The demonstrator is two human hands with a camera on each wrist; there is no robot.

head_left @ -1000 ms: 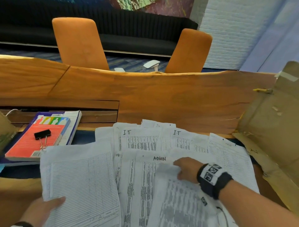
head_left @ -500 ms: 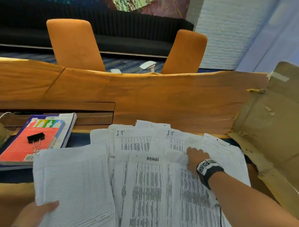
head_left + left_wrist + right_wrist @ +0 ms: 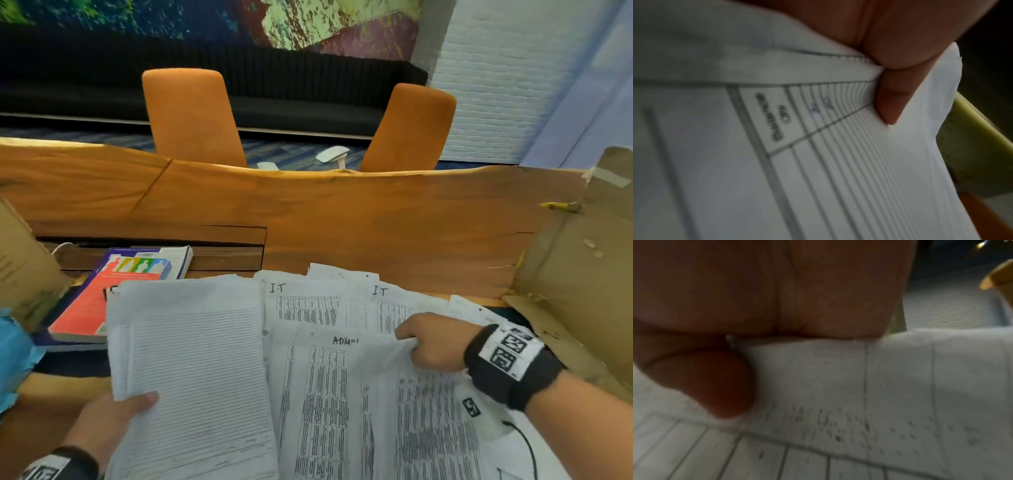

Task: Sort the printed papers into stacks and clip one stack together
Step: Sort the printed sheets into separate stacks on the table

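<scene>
Left hand [image 3: 106, 425] low at the near left, thumb on top and fingers underneath, pinching the near-left corner of a stack of lined forms [image 3: 191, 373]; same grip close up from the left wrist, thumb [image 3: 892, 99] pressed on the ruled sheet [image 3: 818, 162]. Stack held flat over the table's near edge, its far end covering part of the red book [image 3: 85, 308] lying at the left on a second, white-and-purple book [image 3: 171, 260].

Right hand [image 3: 435, 342] further right, fingers curled down over the upper edge of a printed sheet [image 3: 435, 421], gripping and lifting that edge off the pile; from the right wrist, thumb [image 3: 715, 386] on top of the paper [image 3: 859, 386], fingertips hidden underneath. Black wristband with coded tag [image 3: 507, 356] on that wrist.

Beneath and beside that sheet, a page headed "ADMIN" [image 3: 322, 394], partly covered. Beyond it, two pages marked "I.T" [image 3: 305, 305] [image 3: 387, 305] side by side, overlapping, with more sheets fanned under them.

All spread on the wooden table [image 3: 342, 222]. Torn cardboard box [image 3: 575, 274] at the right edge, another cardboard piece [image 3: 24, 267] at far left. Two orange chairs [image 3: 191, 116] [image 3: 411, 130] past the table.
</scene>
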